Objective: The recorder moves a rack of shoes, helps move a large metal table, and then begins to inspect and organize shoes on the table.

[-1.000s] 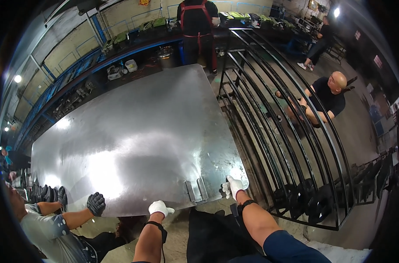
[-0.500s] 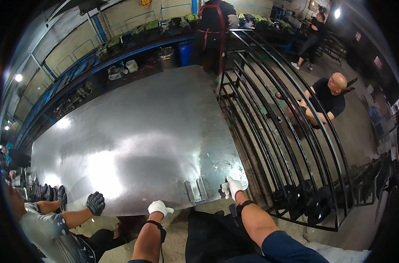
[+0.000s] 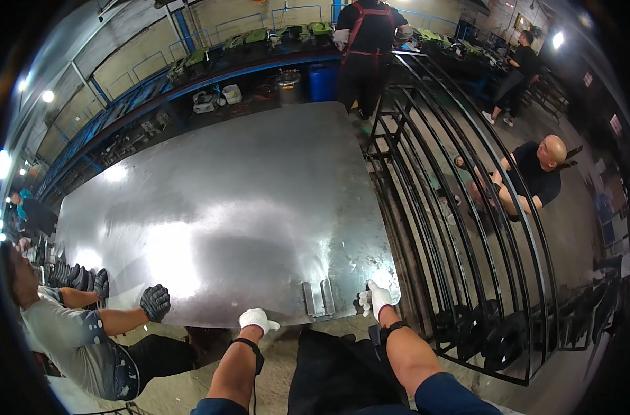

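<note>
A large, shiny metal sheet [image 3: 259,180] lies flat in front of me. At its near edge, my left hand [image 3: 257,319], in a white glove, is closed on the rim with the thumb out to the right. My right hand [image 3: 379,297], also white-gloved, grips the sheet near its right corner, thumb on top. Between my hands, a small metal channel-shaped piece [image 3: 319,299] sits at the same edge. To the left, a co-worker's dark-gloved hand [image 3: 156,303] rests at the rim, and a second dark glove [image 3: 102,284] is farther left.
A black metal rack [image 3: 467,228] of long bars stands along the sheet's right side, with dark round parts [image 3: 505,339] at its near end. A person [image 3: 529,180] crouches beyond it. Behind the sheet are a long bench [image 3: 162,86], a blue barrel [image 3: 323,81] and an aproned person [image 3: 369,41].
My view has shifted, so most of the scene sits farther right. Both my hands stay at the sheet's near edge. The aproned person's other gloved hand has come into sight.
</note>
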A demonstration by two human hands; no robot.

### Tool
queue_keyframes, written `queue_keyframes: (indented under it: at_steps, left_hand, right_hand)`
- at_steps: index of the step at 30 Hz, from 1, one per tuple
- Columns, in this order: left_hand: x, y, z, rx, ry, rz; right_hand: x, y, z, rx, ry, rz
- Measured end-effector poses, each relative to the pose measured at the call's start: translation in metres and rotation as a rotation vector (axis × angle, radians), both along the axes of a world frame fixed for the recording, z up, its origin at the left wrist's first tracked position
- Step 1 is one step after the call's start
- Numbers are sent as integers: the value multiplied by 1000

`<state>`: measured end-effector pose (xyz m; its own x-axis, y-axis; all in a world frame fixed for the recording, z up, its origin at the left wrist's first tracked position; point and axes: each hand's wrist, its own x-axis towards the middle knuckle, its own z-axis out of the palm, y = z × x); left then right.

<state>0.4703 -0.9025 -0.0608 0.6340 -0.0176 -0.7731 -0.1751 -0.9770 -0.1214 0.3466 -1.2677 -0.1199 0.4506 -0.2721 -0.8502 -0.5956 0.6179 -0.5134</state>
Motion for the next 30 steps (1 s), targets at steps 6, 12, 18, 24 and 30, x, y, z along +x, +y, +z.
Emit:
queue_keyframes:
  at_steps: [6, 12, 18, 24, 30]
  left_hand:
    - [0, -2, 3, 19, -2, -27]
    - [-2, 3, -2, -14, -16, -31]
    - [-3, 5, -2, -31, -31, -42]
    - [-4, 4, 9, -82, -47, -68]
    - [3, 26, 7, -292, -170, 22]
  right_hand:
    - [-1, -1, -3, 3, 12, 12]
    - [-2, 0, -2, 7, 20, 15]
    - [-2, -1, -3, 25, 5, 8]
    - [27, -10, -12, 294, -191, 68]
    - [205, -25, 40, 201, -461, -48]
